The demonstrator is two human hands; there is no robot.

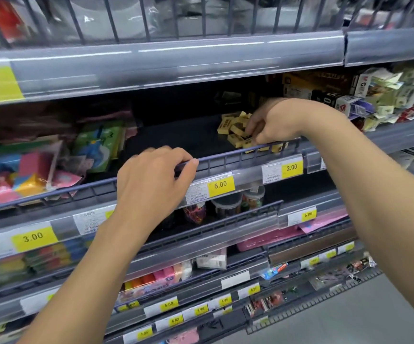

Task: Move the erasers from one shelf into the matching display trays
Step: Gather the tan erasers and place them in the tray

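A shopper's right hand (265, 125) reaches over the dark wire rail (225, 158) of a grey shop shelf, its fingers curled down onto a loose heap of small yellow rectangular erasers (233, 127) lying on the dark shelf floor just behind the rail. The fingertips touch the near right edge of the heap and seem to pinch one or two pieces, though motion blur hides exactly which. The rest of the pile spreads left and farther back from those fingers, the blocks lying every which way with no shared long axis. The left hand (156, 175) is well to the left and nearer, its fingers hooked over the same rail, gripping it and holding no eraser. The right hand is plainly the one placed to lift; the next pick likely means reaching slightly left and deeper into the heap. Yellow price tags (220, 185) run along the shelf's front strip. Mixed boxed stationery (374, 95) crowds the shelf to the far right.
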